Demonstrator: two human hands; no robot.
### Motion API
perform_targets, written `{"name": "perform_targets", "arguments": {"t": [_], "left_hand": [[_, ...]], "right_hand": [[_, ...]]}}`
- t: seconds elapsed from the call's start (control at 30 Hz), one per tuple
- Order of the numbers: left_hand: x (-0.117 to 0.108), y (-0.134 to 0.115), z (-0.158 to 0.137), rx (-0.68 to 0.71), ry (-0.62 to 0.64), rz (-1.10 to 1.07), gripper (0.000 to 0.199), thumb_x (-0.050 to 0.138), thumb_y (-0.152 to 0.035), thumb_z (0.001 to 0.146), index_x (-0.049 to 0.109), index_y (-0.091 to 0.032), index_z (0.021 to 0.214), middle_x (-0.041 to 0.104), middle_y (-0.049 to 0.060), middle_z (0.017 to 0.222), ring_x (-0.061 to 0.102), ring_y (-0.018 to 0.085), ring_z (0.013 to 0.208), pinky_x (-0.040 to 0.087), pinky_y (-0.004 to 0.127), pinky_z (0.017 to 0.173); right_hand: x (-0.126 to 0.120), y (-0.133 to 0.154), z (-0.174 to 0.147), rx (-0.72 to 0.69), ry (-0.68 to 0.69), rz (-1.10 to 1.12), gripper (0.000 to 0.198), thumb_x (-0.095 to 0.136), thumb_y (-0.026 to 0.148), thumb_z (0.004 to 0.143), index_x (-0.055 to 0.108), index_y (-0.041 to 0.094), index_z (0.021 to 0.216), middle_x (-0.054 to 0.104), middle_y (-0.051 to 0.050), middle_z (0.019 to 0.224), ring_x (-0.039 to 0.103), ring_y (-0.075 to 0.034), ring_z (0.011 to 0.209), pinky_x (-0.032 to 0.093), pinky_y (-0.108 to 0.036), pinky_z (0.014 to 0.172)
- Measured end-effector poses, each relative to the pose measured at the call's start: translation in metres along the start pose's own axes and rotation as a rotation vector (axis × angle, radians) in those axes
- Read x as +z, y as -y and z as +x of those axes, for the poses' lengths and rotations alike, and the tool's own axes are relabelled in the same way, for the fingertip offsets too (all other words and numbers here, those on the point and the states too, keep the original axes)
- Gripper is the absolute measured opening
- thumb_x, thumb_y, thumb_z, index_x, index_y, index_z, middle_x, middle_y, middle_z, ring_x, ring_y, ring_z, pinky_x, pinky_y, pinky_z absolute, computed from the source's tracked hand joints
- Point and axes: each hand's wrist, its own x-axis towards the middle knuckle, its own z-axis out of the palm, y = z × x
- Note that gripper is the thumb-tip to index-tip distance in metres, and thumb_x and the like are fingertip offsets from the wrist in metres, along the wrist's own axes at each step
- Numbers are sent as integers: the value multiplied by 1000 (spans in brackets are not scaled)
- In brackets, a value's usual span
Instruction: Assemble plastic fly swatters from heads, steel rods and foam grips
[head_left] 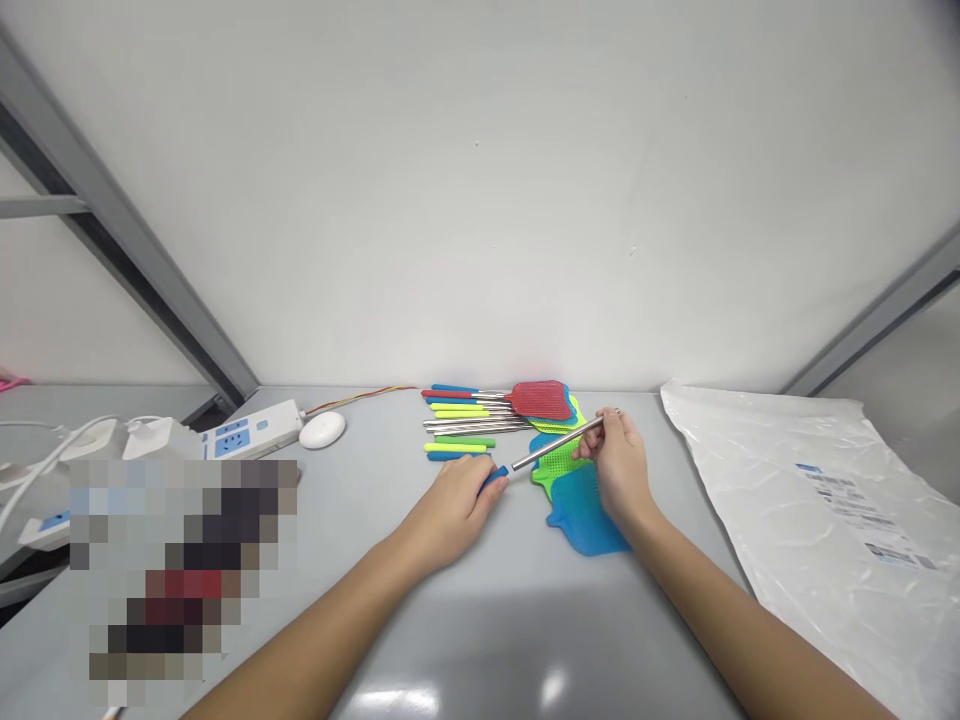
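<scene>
I held the blue handle point(495, 476) in the left hand point(454, 505), closed around it with one end exposed above the worktop point(465, 640). The right hand point(619, 465) pinched the metal rod point(555, 444) near its upper end, and the rod sloped down to the left. The rod's lower end stood just beside the handle's exposed end; the two appeared apart. In my judgement, this step called for matching both axes before contact, bracing the handle firmly, and feeding the rod straight. An oblique push risked catching the rim; a lower pinch would have steadied the tip. The blue swatter head point(589, 517) and green swatter head point(551, 463) lay close to the right hand, so that wrist required care. Loose handles point(459, 449) lay just beyond the left hand.
</scene>
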Motion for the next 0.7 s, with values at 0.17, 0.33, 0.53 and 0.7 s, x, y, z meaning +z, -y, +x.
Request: {"name": "perform_targets", "arguments": {"t": [0.17,0.33,0.53,0.7], "left_hand": [[-2,-3,0,-8,43,1,32,29,-45,96,49,-22,85,55,1,83,47,19,78,34,31,70],[-4,-6,-2,-7,35,1,32,29,-45,96,51,-22,88,56,1,83,49,19,78,34,30,68],[-3,-5,-3,-27,39,2,34,28,-46,97,51,-22,88,56,1,81,49,18,74,32,30,63],[-3,-4,-3,-43,58,21,35,27,-47,96,51,-23,88,57,1,80,50,19,74,32,30,63]], "right_hand": [[0,1,-2,5,5,-4,24,52,46,87,47,23,83,42,9,55,46,-9,47,45,-23,49],[1,1,-7,13,26,-14,23,50,46,88,48,24,84,43,8,55,46,-9,48,45,-23,49],[2,1,-9,-2,39,-30,25,52,48,87,47,24,84,44,8,56,46,-9,48,45,-23,49],[4,1,-10,-20,66,-59,27,51,51,87,47,24,85,45,8,55,48,-10,48,44,-23,48]]}}
